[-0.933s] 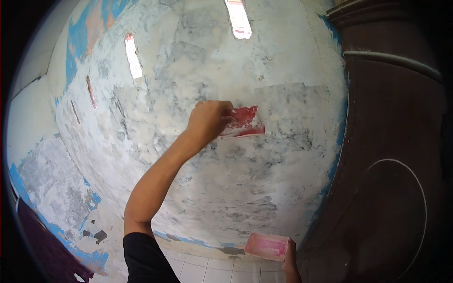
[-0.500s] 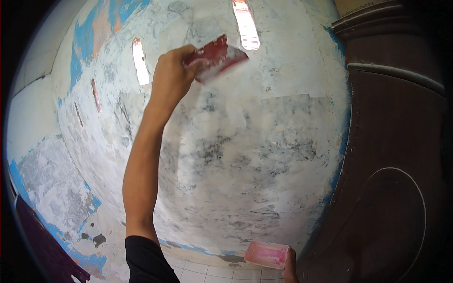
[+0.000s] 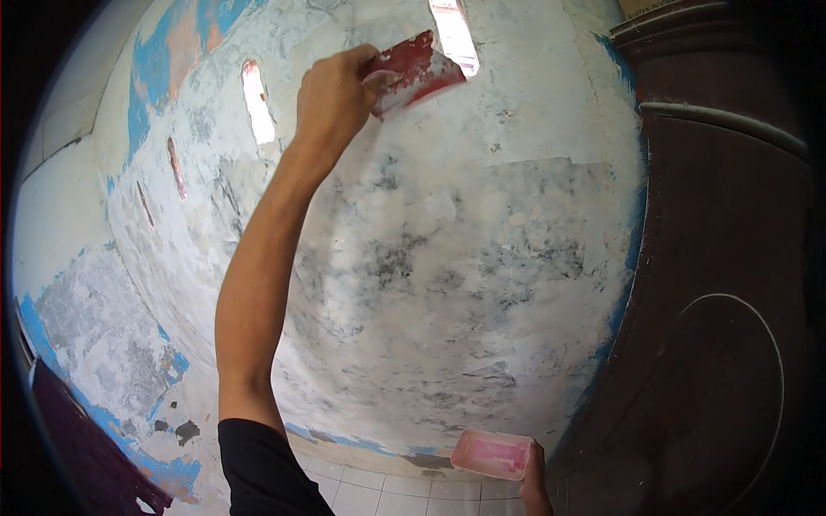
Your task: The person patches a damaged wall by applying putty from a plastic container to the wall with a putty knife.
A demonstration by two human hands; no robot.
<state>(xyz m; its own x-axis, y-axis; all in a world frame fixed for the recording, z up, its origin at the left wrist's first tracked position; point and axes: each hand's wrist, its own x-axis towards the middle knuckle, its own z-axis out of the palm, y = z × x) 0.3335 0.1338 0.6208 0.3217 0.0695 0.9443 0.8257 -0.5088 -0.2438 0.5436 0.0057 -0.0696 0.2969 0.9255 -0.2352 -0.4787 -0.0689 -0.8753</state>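
Observation:
My left hand (image 3: 337,96) is raised high on the wall, fingers closed on a dark red putty spreader (image 3: 411,70) smeared with white filler. The spreader's broad edge points right, close to the wall's upper part beside a bright slot; whether it touches the surface I cannot tell. Low at the right, my right hand (image 3: 534,477) grips the end of a pink rectangular tray (image 3: 492,454), tilted so its stained inside shows. The wall (image 3: 413,206) behind both hands is coated in patchy white and grey filler, with darker blotches around the middle.
Narrow upright slots, one a bright opening (image 3: 257,101), pierce the wall. A dark brown panel (image 3: 723,224) with a moulding stands at the right. Pale floor tiles (image 3: 366,496) run along the bottom. Dark purple cloth (image 3: 90,447) hangs at the lower left.
My left hand and the spreader have moved up and slightly right along the wall. The tray in my right hand sits slightly higher and further right in view.

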